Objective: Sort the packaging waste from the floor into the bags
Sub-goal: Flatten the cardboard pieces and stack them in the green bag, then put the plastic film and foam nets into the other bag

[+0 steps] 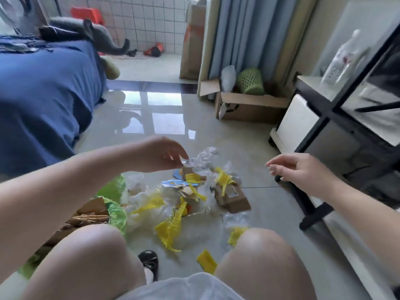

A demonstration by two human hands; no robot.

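Packaging waste lies on the tiled floor in front of my knees: several yellow foam nets (171,229), clear plastic wrap (203,158), brown cardboard scraps (234,200) and a blue printed card (173,183). My left hand (158,154) hovers over the far side of the pile, its fingertips pinching the edge of the clear plastic wrap. To the right of the pile my right hand (303,172) hangs in the air with relaxed fingers, holding nothing. At my left knee a green bag (116,211) stands open with cardboard pieces (91,215) inside.
A bed with a blue cover (43,94) fills the left. A black metal rack (324,131) stands close on the right, its foot (313,215) beside the pile. A cardboard box (249,107) with a green basket (250,81) sits by the curtain.
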